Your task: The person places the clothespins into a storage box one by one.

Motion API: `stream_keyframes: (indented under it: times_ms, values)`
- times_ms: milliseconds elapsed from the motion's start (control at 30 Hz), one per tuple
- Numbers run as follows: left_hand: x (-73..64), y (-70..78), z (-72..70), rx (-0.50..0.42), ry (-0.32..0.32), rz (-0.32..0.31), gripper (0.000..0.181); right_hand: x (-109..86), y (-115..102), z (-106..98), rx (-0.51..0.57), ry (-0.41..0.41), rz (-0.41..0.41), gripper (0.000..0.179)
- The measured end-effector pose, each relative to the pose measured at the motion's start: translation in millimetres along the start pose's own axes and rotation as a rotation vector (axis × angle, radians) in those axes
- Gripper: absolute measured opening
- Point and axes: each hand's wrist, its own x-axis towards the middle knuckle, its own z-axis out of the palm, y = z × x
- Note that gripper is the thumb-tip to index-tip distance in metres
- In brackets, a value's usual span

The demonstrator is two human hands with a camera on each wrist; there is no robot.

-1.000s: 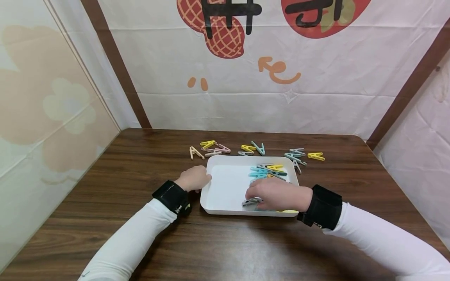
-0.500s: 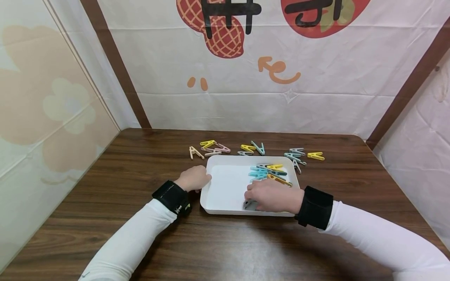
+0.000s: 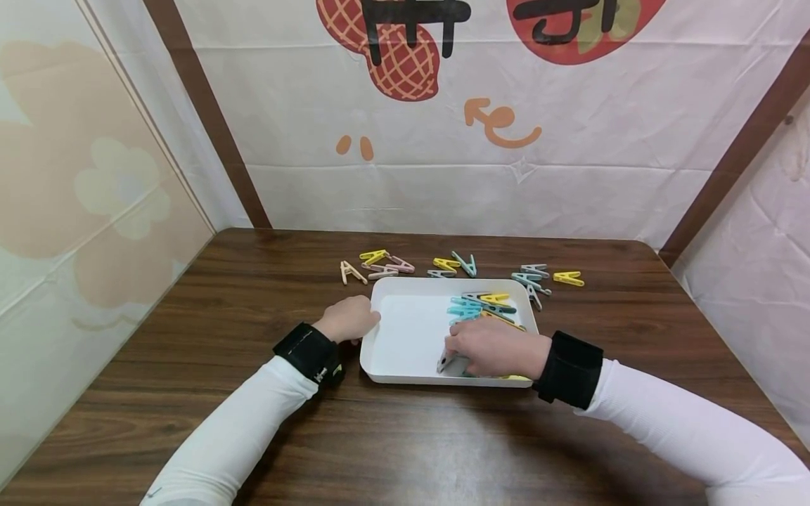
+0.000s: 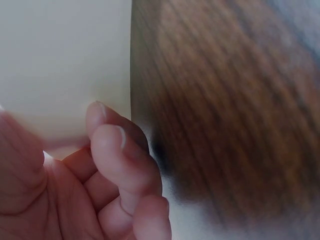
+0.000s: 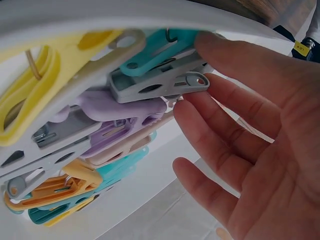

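Observation:
My left hand (image 3: 346,320) grips the left rim of a white tray (image 3: 405,281), its fingers (image 4: 122,155) curled at the edge in the left wrist view. Inside the tray, toward the front right, my right hand (image 3: 490,346) pinches a grey clothespin (image 5: 157,80) between thumb and fingers. That clothespin's end points left and down past the fingertips in the head view. Against it lie a teal clothespin (image 5: 155,50) and a purple clothespin (image 5: 122,117). A yellow clothespin (image 5: 55,75) is nearer the wrist camera. Part of the row is hidden under my right hand in the head view.
Behind the tray on the brown table (image 3: 405,443), several clothespins lie scattered, among them a cream clothespin (image 3: 351,272), a teal clothespin (image 3: 465,264) and a yellow clothespin (image 3: 568,278). A printed cloth (image 3: 418,190) hangs past the table's far edge.
My right hand has shifted slightly left inside the tray, and the grey clothespin in its fingers has turned from lying nearly level to a steeper tilt. The left hand keeps its place.

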Motion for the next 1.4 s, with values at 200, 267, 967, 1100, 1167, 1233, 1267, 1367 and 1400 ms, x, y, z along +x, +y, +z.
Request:
stream_keyframes:
  times_ms: [200,267,967,1100,1167,1233,1267,1367,1400]
  values:
    - [0.7,-1.4,-0.6,-0.003,0.000,0.003,0.033,-0.2,2.5,0.8,0.001,0.018,0.030,0.027]
    - [1.0,-1.7,-0.6,-0.004,0.002,0.003,0.033,-0.3,3.9,1.3,-0.009,0.030,0.030,0.025]
    - [-0.7,-1.4,0.2,0.008,-0.003,0.004,0.033,-39.7,73.3,-23.1,-0.023,0.379,0.308,0.017]
    - [-0.8,-1.8,0.3,0.016,-0.005,0.005,0.033,-54.5,109.0,-19.7,0.004,0.398,0.481,0.018]
    - [-0.5,-1.8,0.2,0.021,-0.003,0.005,0.033,-61.3,124.0,-15.3,0.029,0.396,0.545,0.019]
    - [0.0,-1.3,0.2,0.024,-0.001,0.001,0.033,-67.1,136.6,-9.7,0.049,0.379,0.599,0.019]
    - [0.3,-1.1,0.2,0.026,0.000,0.001,0.033,-69.4,142.3,-6.7,0.059,0.367,0.622,0.021]
    - [0.2,-0.2,0.3,0.030,-0.001,-0.002,0.033,-74.4,156.4,2.0,0.103,0.314,0.685,0.031]
    - [0.1,0.1,0.3,0.029,-0.003,-0.006,0.034,-75.4,160.7,4.9,0.120,0.289,0.705,0.036]
